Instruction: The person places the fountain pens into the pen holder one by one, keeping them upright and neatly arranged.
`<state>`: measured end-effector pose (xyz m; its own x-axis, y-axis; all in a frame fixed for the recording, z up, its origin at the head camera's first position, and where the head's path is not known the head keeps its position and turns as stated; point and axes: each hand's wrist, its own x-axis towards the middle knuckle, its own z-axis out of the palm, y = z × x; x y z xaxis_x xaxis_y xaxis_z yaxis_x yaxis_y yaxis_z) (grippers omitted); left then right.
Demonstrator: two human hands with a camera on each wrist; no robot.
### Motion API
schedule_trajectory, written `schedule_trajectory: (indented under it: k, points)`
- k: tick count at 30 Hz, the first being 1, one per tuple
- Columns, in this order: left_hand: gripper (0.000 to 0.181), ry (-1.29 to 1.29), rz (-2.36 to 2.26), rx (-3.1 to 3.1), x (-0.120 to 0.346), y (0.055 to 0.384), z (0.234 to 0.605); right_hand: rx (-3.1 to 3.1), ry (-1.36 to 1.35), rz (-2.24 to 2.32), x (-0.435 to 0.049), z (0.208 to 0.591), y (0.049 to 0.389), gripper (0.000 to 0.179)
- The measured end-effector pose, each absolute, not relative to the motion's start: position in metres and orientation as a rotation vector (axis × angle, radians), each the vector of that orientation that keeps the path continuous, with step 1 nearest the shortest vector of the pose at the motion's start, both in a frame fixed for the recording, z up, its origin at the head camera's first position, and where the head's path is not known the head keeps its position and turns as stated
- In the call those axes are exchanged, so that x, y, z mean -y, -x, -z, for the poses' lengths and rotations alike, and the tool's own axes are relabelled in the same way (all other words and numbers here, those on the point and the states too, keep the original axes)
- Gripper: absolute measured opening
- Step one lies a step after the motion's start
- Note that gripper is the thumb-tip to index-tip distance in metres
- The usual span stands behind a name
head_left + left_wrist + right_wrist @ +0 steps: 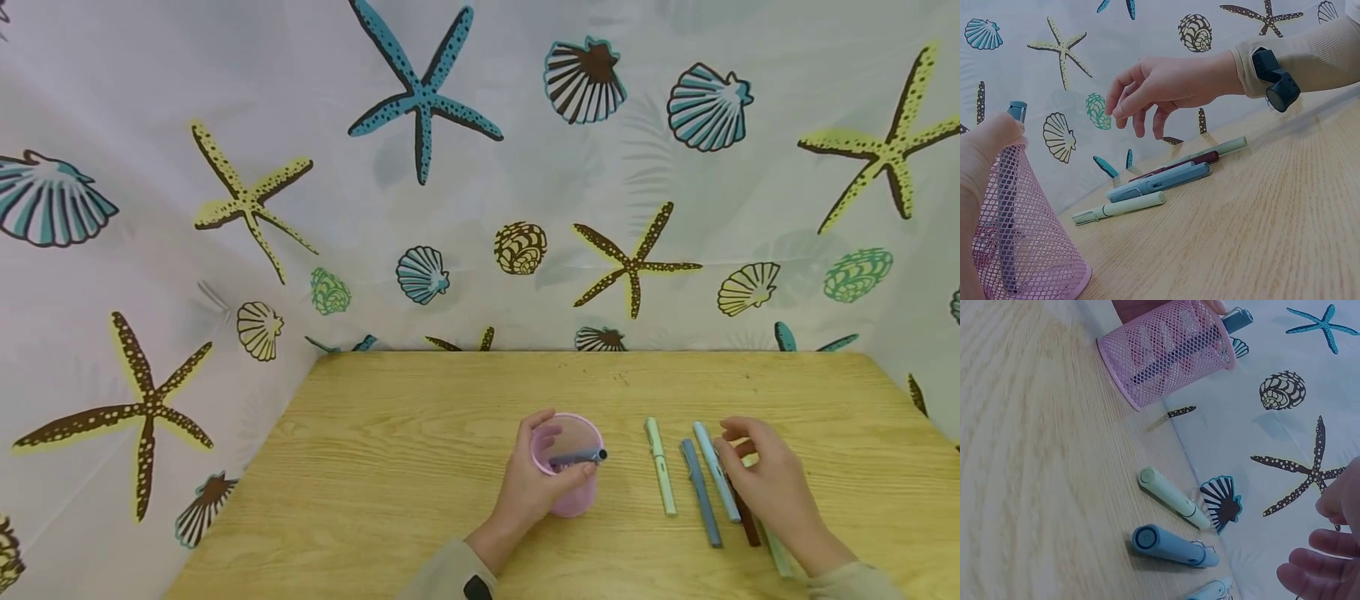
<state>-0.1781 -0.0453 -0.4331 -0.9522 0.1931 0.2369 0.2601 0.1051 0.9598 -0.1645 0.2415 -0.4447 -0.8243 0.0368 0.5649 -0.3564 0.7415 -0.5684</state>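
Note:
My left hand (527, 482) grips a pink mesh pen cup (576, 503), thumb at the near side of its rim and fingers around the far side. Inside the cup leans a dark blue pen (1179, 355), its capped end poking above the rim. To the right, my right hand (768, 468) is raised over a row of pens, fingers loosely bent with nothing between them. That row runs from a mint green pen (661, 468) through a blue pen (702, 495), a light blue pen (717, 473) and a dark red pen (748, 527) to a pale green pen (778, 557), partly hidden under the hand.
The pens and cup are on a light wooden table (390, 467). Behind and beside it hangs a white cloth (480, 183) printed with starfish and shells. A dark device (1272, 78) is strapped to my right wrist, over a beige sleeve (1322, 53).

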Motion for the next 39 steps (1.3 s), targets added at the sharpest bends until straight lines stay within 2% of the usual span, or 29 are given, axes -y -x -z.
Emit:
schedule_trajectory:
  k: [17, 39]
  points:
    - [0.076, 0.468, 2.026, 2.311, 0.046, 0.179, 0.437, 2.621, -0.001, -0.955, -0.267, 0.446, 0.159, 0.027]
    - [0.075, 0.465, 2.038, 2.305, 0.046, 0.178, 0.437, 2.864, 0.066, -0.949, -0.283, 0.457, 0.158, 0.039]
